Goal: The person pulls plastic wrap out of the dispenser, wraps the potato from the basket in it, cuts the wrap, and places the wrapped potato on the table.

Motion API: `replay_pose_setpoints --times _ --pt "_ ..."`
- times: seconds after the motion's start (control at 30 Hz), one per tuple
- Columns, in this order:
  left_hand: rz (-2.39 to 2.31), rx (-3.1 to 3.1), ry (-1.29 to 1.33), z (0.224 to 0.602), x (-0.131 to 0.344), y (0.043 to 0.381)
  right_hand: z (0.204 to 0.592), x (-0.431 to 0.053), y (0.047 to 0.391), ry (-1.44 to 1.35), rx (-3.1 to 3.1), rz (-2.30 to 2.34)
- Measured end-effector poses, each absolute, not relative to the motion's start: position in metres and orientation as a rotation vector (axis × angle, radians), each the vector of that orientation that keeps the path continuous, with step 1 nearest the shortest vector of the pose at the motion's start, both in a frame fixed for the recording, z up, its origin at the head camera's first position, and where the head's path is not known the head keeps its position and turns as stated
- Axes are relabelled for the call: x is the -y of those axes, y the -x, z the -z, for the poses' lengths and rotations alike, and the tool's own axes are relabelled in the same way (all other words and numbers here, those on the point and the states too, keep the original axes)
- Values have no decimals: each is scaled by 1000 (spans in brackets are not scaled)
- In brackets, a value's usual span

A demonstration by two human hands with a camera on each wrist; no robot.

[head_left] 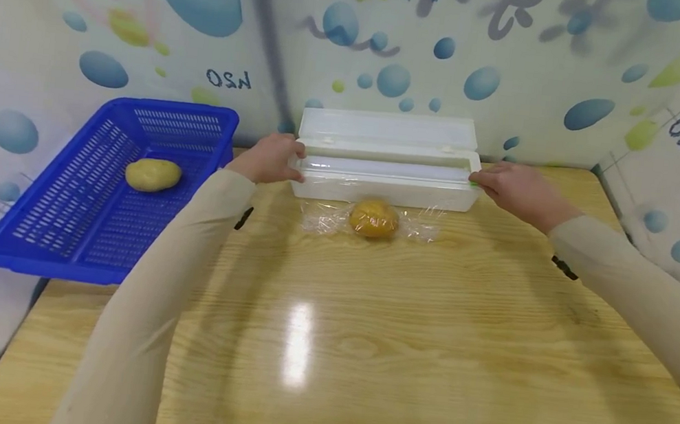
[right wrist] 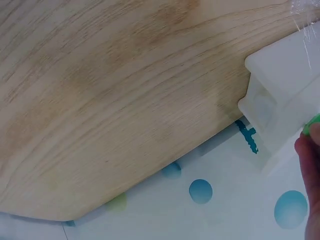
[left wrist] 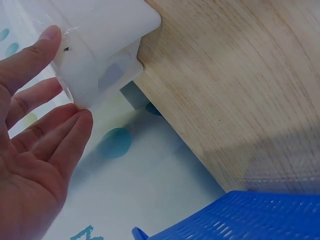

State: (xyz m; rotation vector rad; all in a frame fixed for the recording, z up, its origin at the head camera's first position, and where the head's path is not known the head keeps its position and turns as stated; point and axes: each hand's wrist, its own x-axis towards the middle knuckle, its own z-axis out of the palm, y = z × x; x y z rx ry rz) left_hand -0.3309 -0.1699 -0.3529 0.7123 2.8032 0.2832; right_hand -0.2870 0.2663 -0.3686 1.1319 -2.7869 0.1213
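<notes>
A white cling film dispenser box (head_left: 385,192) stands against the back wall, its lid (head_left: 389,129) raised and a film roll (head_left: 388,169) inside. My left hand (head_left: 269,158) grips the box's left end; in the left wrist view the thumb (left wrist: 49,42) lies on one face and the fingers on another. At the right end my right hand (head_left: 513,187) pinches a small green piece, likely the slide cutter (right wrist: 311,125), at the box's edge. Just in front lies a rounded yellow-orange item (head_left: 374,218), under crinkled clear film (head_left: 323,218) that spreads to both sides.
A blue perforated plastic basket (head_left: 100,273) stands at the left with a potato (head_left: 153,175) in it. The wooden table (head_left: 375,354) extends in front of the box. A wall (head_left: 355,68) with printed bubbles rises right behind it.
</notes>
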Motion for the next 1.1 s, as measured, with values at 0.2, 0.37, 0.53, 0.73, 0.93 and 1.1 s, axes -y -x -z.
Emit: replay_pose_setpoints --times 0.2,0.37,0.53,0.73,0.93,1.1 --pt "-355 -2814 -695 355 172 329 375 -255 284 -1002 2787 -192" --pt "-402 -2826 -682 356 174 330 378 -233 284 -886 2850 -396" --pt "-436 -2816 -693 360 175 328 382 -216 292 -946 2846 -349" --pt "-434 -2834 -756 365 175 321 384 -214 296 -969 2826 -283" --pt "-463 -2885 -867 369 176 311 384 -211 292 -1074 2722 -190" --pt "-530 -2927 -923 373 176 305 386 -209 289 -1103 2652 -203"
